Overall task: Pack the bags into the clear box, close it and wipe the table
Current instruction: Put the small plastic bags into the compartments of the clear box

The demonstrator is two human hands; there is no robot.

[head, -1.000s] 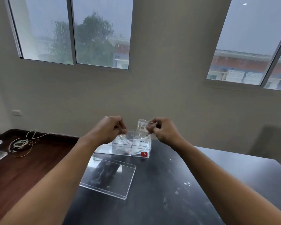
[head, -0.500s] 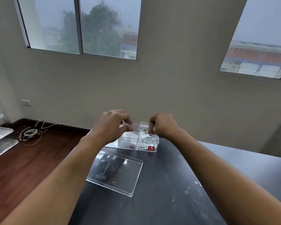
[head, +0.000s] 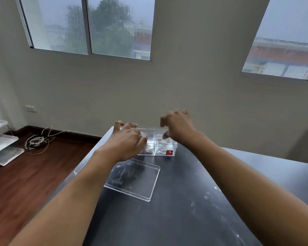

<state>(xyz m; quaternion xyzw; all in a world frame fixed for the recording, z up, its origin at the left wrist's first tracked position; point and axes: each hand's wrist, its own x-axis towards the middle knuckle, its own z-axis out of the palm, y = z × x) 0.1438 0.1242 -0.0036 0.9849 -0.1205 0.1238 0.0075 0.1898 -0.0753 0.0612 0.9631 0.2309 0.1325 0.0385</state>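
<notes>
Acrylic clear box (head: 164,148), divided by a central wall into two compartments, stands on the dark worktop (head: 194,201) directly beneath both hands. Small transparent bags (head: 163,141) lie inside, visible in both compartments, with a red label showing through the near wall under the right hand; how many bags there are cannot be told. Left hand (head: 127,141) hovers over the left compartment with fingers spread and curled downward, gripping nothing. Right hand (head: 178,127) is raised above the right compartment, fingers likewise splayed and empty. Just nearer the body than the left hand, partly under the left forearm, the flat clear lid (head: 134,181) lies on the worktop apart from the box. Judged from this arrangement, packing appears complete or nearly so, as no loose bags are seen on the worktop; closing the box is not yet done, and pale smudges on the surface beneath the right forearm suggest wiping also remains.
</notes>
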